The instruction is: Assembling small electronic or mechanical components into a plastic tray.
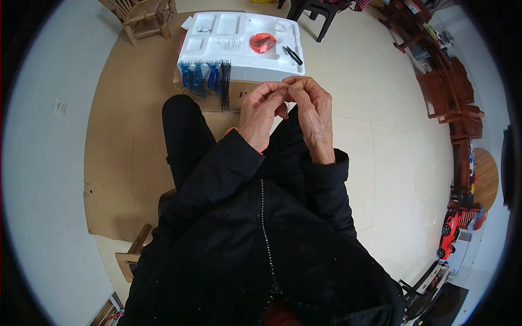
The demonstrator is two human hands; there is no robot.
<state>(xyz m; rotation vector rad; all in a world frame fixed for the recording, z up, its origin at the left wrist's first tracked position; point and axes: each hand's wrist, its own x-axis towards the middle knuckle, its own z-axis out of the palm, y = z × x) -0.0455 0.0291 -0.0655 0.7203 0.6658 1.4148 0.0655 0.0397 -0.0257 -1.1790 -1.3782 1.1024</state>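
Observation:
My left hand (262, 111) and my right hand (311, 111) meet above my lap, just in front of the white foam tray (239, 57). Both have thumb and fingers pinched together, fingertips touching. A small, shiny bit shows below the fingertips; what it is cannot be made out. Along the tray's near left edge hang bundles of blue strands (212, 76) and a bundle of black strands (225, 81). Thin wire pieces (231, 43) lie spread on the tray. Farther right are a red bag (262, 43) with something brownish on it and dark-handled snips (293, 55).
A brown cardboard box (239, 89) supports the tray. Flat cardboard (117, 146) covers the floor at left. A bamboo chair (145, 19) stands at far left, a dark stool (315, 13) behind the tray. Wooden furniture (446, 92) and a red toy car (448, 234) line the right wall.

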